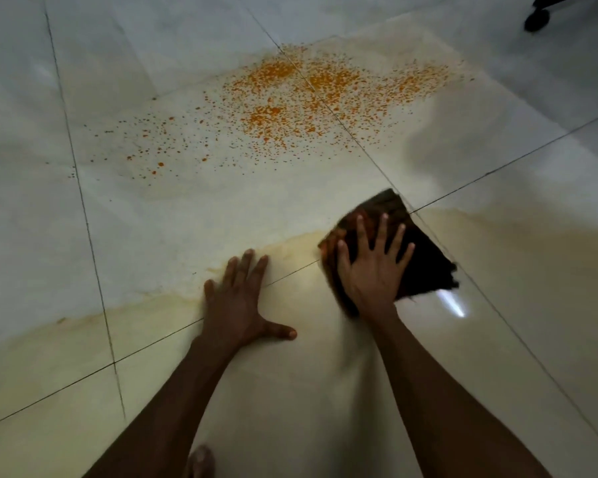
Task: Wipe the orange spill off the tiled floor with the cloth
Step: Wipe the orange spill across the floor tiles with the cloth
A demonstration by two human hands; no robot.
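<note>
Right hand [372,270] flat on the dark cloth [425,257], left hand [235,298] splayed on tiled floor [152,229]; orange spill [290,101] beyond, black chair caster [536,19] far off

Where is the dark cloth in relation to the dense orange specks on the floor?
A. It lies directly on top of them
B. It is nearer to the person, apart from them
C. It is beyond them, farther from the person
B: the right hand presses the dark cloth flat on the tiled floor, nearer than the orange specks and apart from them.
</note>
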